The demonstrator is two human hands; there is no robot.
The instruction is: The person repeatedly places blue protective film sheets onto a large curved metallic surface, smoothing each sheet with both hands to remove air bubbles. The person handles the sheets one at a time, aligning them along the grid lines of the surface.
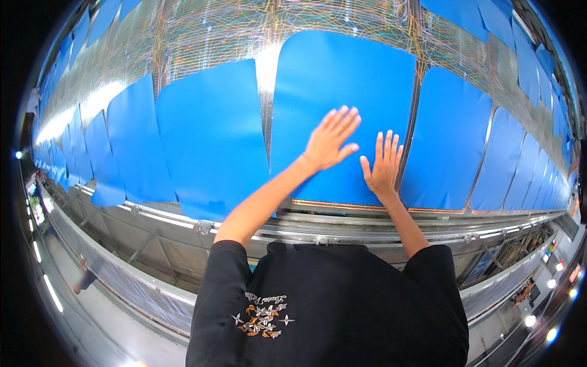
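A large blue sheet with rounded far corners (342, 73) lies on a long table directly before me. My left hand (330, 142) is over its middle, palm down, fingers stretched and thumb apart. Closer to the sheet's right edge, my right hand (384, 168) is also flat with spread fingers. Neither hand holds anything. Both appear to rest on the sheet, though the palms are hidden. On the left is another blue sheet (211, 131), its near edge hanging past the table edge. A third blue sheet (449, 140) lies to the right, beyond a narrow dark gap.
The table top (220, 37) is covered with many coloured lines. A metal rail (318, 221) runs along its near edge. Rows of similar blue sheets stretch away on both sides. Behind me is another long table (134, 275), and a person (85, 278) is at the far left.
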